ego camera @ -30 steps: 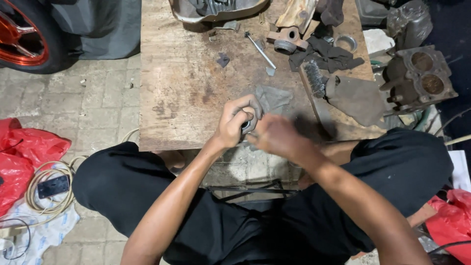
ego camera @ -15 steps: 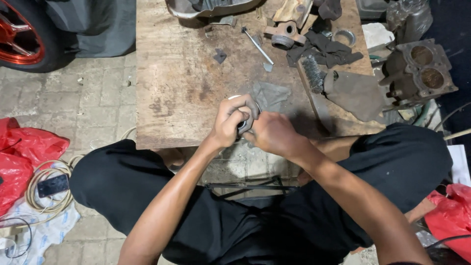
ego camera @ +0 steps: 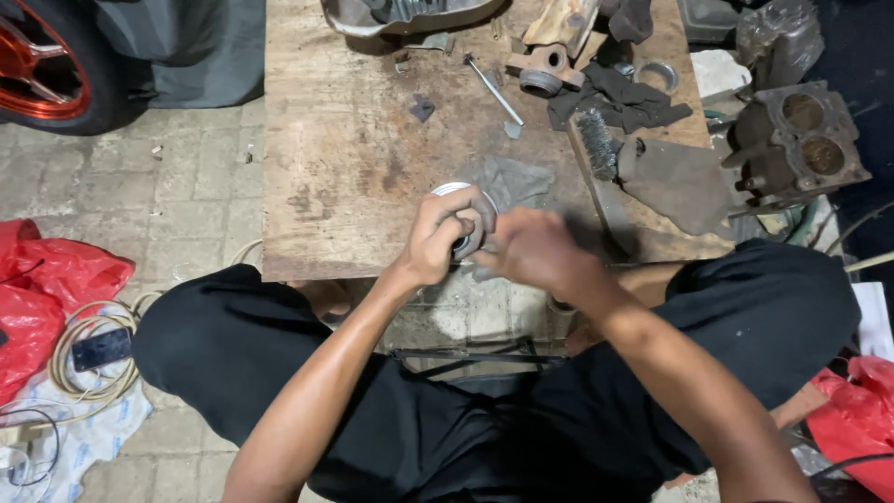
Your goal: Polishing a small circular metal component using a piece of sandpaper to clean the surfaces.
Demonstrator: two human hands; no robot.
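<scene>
My left hand (ego camera: 441, 237) is wrapped around a round silvery metal part (ego camera: 458, 194), holding it over the near edge of a low wooden board (ego camera: 345, 168). Pressed against that part from the right is my right hand (ego camera: 535, 251); it is blurred and its fingers are closed, and what it holds cannot be seen. A grey rag (ego camera: 514, 182) lies on the board just behind both hands. My legs in black trousers frame the board's near edge.
On the board's far side lie a thin metal rod (ego camera: 494, 90), a wire brush (ego camera: 598, 142), dark rags (ego camera: 619, 98) and a metal fitting (ego camera: 542, 70). An engine block (ego camera: 797, 140) sits right, a red wheel (ego camera: 42, 70) upper left, red bags (ego camera: 42, 298) and coiled cable (ego camera: 84, 359) left.
Both hands have stayed together on the round part at the board's near edge, with only small shifts. The right hand is now blurred by motion.
</scene>
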